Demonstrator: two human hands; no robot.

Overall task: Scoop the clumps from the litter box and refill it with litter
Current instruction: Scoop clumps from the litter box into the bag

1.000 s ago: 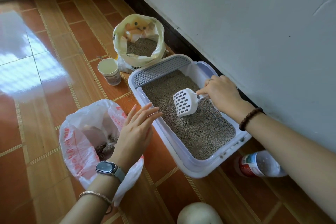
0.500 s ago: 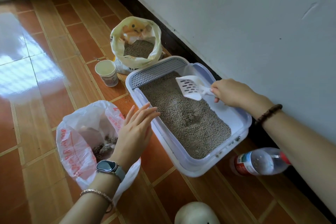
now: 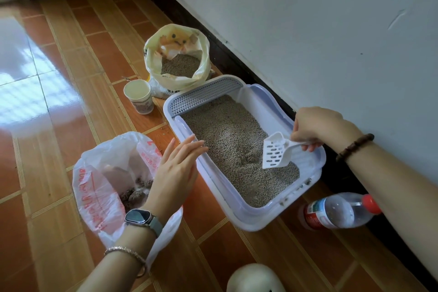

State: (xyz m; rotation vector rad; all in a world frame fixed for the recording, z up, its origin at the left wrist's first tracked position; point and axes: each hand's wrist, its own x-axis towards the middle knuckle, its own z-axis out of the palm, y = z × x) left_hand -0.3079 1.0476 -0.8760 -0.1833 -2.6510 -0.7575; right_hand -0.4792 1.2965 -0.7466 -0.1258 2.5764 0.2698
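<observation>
A white litter box [image 3: 246,217] with a grey grid step holds grey litter on the tiled floor by the wall. My right hand [image 3: 318,127] grips the handle of a white slotted scoop [image 3: 276,153], whose blade dips into the litter at the box's near right side. A darker clump [image 3: 250,157] lies just left of the blade. My left hand [image 3: 176,173] hovers with straight fingers between the box's left rim and a white plastic bag [image 3: 94,187] that holds dark clumps [image 3: 134,194]. An open yellow litter bag [image 3: 176,54] stands beyond the box.
A paper cup [image 3: 139,96] stands left of the litter bag. A plastic bottle [image 3: 336,212] with a red cap lies on the floor by the box's near corner. A white rounded object [image 3: 254,278] sits at the bottom edge. The wall runs along the right.
My right hand swung the scoop from the middle of the box to its far end, then back to the near right side, blade down into the litter. My left hand stayed put.
</observation>
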